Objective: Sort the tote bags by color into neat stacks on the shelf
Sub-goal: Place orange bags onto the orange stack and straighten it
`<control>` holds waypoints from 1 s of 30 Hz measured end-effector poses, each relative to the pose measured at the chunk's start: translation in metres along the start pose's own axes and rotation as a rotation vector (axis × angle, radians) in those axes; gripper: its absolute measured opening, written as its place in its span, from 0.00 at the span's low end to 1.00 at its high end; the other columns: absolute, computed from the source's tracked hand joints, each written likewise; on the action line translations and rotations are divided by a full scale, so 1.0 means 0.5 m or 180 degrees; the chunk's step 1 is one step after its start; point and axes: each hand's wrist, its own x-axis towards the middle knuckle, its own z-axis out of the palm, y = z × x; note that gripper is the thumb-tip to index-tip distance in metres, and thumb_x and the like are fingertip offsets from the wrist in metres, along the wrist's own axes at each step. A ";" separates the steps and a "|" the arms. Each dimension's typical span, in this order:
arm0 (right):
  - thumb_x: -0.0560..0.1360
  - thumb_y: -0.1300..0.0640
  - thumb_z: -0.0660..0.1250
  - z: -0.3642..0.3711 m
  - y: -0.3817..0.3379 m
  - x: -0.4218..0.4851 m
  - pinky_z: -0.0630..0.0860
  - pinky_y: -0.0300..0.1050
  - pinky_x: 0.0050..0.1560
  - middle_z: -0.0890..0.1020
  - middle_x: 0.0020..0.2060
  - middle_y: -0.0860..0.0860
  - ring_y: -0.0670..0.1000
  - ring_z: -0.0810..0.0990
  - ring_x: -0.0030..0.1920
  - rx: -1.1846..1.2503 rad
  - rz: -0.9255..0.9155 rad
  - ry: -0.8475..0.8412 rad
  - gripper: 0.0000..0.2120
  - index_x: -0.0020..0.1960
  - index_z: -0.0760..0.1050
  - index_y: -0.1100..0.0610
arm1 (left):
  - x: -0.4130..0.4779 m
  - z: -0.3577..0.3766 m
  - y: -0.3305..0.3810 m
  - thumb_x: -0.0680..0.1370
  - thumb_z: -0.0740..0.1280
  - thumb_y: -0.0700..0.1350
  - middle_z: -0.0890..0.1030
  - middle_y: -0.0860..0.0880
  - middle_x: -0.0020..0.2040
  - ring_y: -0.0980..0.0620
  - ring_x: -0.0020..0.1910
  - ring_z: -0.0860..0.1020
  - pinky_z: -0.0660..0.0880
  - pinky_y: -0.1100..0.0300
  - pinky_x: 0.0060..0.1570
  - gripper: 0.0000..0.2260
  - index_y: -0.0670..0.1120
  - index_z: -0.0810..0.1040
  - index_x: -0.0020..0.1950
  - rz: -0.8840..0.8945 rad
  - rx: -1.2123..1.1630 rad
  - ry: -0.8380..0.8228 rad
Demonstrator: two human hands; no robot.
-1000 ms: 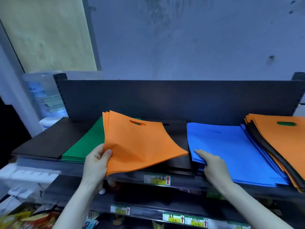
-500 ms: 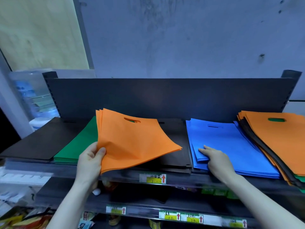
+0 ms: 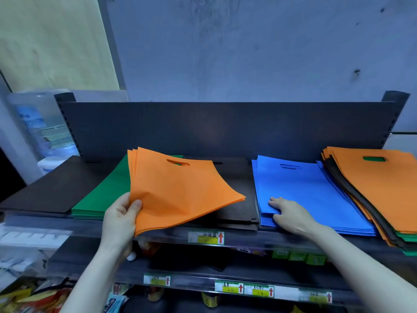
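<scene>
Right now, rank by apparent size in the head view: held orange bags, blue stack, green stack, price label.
Alike, unranked (orange nearer): blue stack, held orange bags.
Then green stack, partly covered.
Last, price label.

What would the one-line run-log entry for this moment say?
left hand: grips orange bags above shelf | right hand: fingers flat on blue stack | mixed pile: far right, unsorted

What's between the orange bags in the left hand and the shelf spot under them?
A flat dark stack already lies there, between the green stack and the blue stack, so the orange bags would likely land on it. The right hand rests on the blue stack, off to the side.
</scene>
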 end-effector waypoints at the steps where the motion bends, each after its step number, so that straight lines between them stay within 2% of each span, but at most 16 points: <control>1: 0.74 0.59 0.58 -0.005 -0.001 -0.002 0.68 0.52 0.66 0.71 0.68 0.56 0.54 0.64 0.71 -0.0005 0.0013 -0.0065 0.21 0.65 0.69 0.64 | -0.002 -0.001 0.000 0.81 0.60 0.38 0.82 0.51 0.34 0.52 0.29 0.78 0.75 0.64 0.26 0.10 0.48 0.80 0.49 -0.0014 -0.0025 0.0007; 4: 0.73 0.52 0.61 -0.009 0.002 -0.005 0.69 0.55 0.65 0.73 0.65 0.56 0.55 0.69 0.67 0.0004 -0.0017 -0.0205 0.23 0.63 0.70 0.64 | -0.008 -0.001 0.002 0.81 0.60 0.38 0.83 0.50 0.38 0.55 0.30 0.79 0.77 0.60 0.30 0.11 0.50 0.79 0.48 -0.0012 -0.0044 0.0000; 6: 0.73 0.43 0.63 -0.013 -0.005 -0.013 0.69 0.51 0.65 0.76 0.63 0.49 0.53 0.72 0.65 0.0351 -0.0024 -0.0154 0.26 0.62 0.74 0.60 | -0.012 0.002 0.003 0.81 0.60 0.39 0.82 0.49 0.37 0.55 0.28 0.79 0.76 0.61 0.26 0.10 0.48 0.79 0.49 -0.0013 -0.0070 -0.0016; 8: 0.71 0.34 0.60 -0.022 -0.027 -0.028 0.73 0.48 0.58 0.81 0.50 0.43 0.50 0.79 0.55 0.1139 0.0039 0.0184 0.26 0.52 0.80 0.54 | -0.016 0.012 0.007 0.81 0.60 0.38 0.82 0.49 0.38 0.54 0.30 0.79 0.75 0.64 0.24 0.09 0.47 0.79 0.50 0.0006 -0.0128 -0.0011; 9: 0.70 0.32 0.58 -0.030 -0.041 -0.033 0.75 0.49 0.53 0.82 0.44 0.46 0.53 0.81 0.48 0.1638 0.0106 0.0360 0.28 0.46 0.80 0.56 | -0.018 0.020 0.010 0.81 0.60 0.38 0.82 0.49 0.41 0.53 0.34 0.79 0.76 0.67 0.27 0.10 0.48 0.79 0.50 0.0022 -0.0157 -0.0015; 10: 0.71 0.33 0.57 -0.038 -0.054 -0.034 0.78 0.51 0.51 0.84 0.44 0.52 0.56 0.82 0.46 0.2184 0.0250 0.0411 0.30 0.46 0.79 0.60 | -0.021 0.030 0.013 0.81 0.59 0.37 0.82 0.49 0.43 0.52 0.37 0.80 0.76 0.69 0.30 0.10 0.49 0.79 0.50 0.0041 -0.0191 -0.0040; 11: 0.74 0.35 0.57 -0.047 -0.066 -0.037 0.80 0.53 0.50 0.84 0.46 0.55 0.57 0.84 0.46 0.2780 0.0449 0.0249 0.29 0.49 0.78 0.61 | -0.023 0.042 0.016 0.81 0.59 0.37 0.82 0.49 0.44 0.52 0.40 0.80 0.76 0.69 0.32 0.11 0.49 0.79 0.49 0.0056 -0.0220 -0.0088; 13: 0.76 0.36 0.57 -0.068 -0.084 -0.047 0.82 0.51 0.44 0.83 0.51 0.58 0.60 0.85 0.46 0.3779 0.0724 -0.0432 0.28 0.56 0.76 0.60 | -0.028 0.067 0.017 0.81 0.59 0.37 0.83 0.48 0.45 0.50 0.42 0.80 0.77 0.68 0.34 0.11 0.49 0.79 0.50 0.0061 -0.0238 -0.0213; 15: 0.77 0.39 0.58 -0.082 -0.087 -0.057 0.82 0.50 0.42 0.83 0.52 0.59 0.62 0.84 0.47 0.4196 0.0779 -0.0960 0.26 0.57 0.75 0.61 | -0.033 0.092 0.016 0.81 0.60 0.37 0.83 0.47 0.47 0.49 0.44 0.81 0.78 0.64 0.39 0.10 0.48 0.79 0.51 0.0056 -0.0247 -0.0340; 17: 0.78 0.50 0.61 -0.087 -0.083 -0.069 0.82 0.50 0.41 0.84 0.46 0.58 0.61 0.85 0.44 0.4278 0.0740 -0.1140 0.16 0.56 0.74 0.62 | -0.038 0.117 0.013 0.81 0.60 0.37 0.84 0.47 0.48 0.49 0.45 0.82 0.78 0.59 0.44 0.11 0.49 0.80 0.50 0.0032 -0.0288 -0.0472; 19: 0.78 0.63 0.61 -0.082 -0.075 -0.080 0.82 0.47 0.36 0.83 0.38 0.57 0.55 0.84 0.35 0.3991 0.0684 -0.0939 0.08 0.55 0.74 0.65 | -0.043 0.141 0.009 0.81 0.60 0.37 0.84 0.49 0.46 0.50 0.44 0.82 0.79 0.60 0.43 0.11 0.49 0.80 0.50 0.0028 -0.0289 -0.0608; 21: 0.76 0.71 0.58 -0.077 -0.059 -0.088 0.79 0.45 0.31 0.80 0.33 0.55 0.51 0.78 0.28 0.3637 0.0691 -0.0589 0.12 0.56 0.75 0.62 | -0.047 0.163 0.003 0.81 0.60 0.37 0.85 0.49 0.45 0.50 0.43 0.82 0.79 0.61 0.42 0.11 0.49 0.81 0.50 0.0034 -0.0250 -0.0745; 22: 0.76 0.73 0.56 -0.075 -0.049 -0.092 0.76 0.45 0.31 0.79 0.33 0.55 0.52 0.75 0.28 0.3580 0.0697 -0.0402 0.15 0.55 0.75 0.59 | -0.048 0.174 -0.001 0.81 0.60 0.37 0.85 0.49 0.45 0.51 0.44 0.83 0.79 0.60 0.42 0.11 0.49 0.81 0.50 0.0022 -0.0244 -0.0820; 25: 0.75 0.75 0.55 -0.084 -0.021 -0.102 0.74 0.47 0.34 0.80 0.39 0.58 0.57 0.75 0.36 0.3830 0.0774 0.0000 0.19 0.53 0.74 0.54 | -0.046 0.207 -0.003 0.81 0.60 0.40 0.85 0.50 0.48 0.52 0.46 0.83 0.77 0.59 0.45 0.10 0.50 0.80 0.53 -0.0041 -0.0238 -0.0941; 28: 0.76 0.74 0.55 -0.107 0.017 -0.102 0.75 0.46 0.33 0.81 0.46 0.58 0.57 0.78 0.38 0.3996 0.0880 0.0265 0.22 0.61 0.72 0.52 | -0.032 0.235 -0.001 0.82 0.59 0.47 0.84 0.51 0.46 0.51 0.45 0.81 0.76 0.58 0.44 0.10 0.50 0.80 0.50 -0.0155 0.0044 -0.1069; 30: 0.76 0.74 0.56 -0.126 0.048 -0.094 0.76 0.45 0.31 0.81 0.51 0.59 0.57 0.79 0.40 0.4136 0.0945 0.0385 0.24 0.64 0.71 0.52 | -0.022 0.252 -0.005 0.82 0.57 0.51 0.84 0.50 0.43 0.49 0.43 0.80 0.77 0.56 0.42 0.15 0.47 0.81 0.49 -0.0272 0.0167 -0.1111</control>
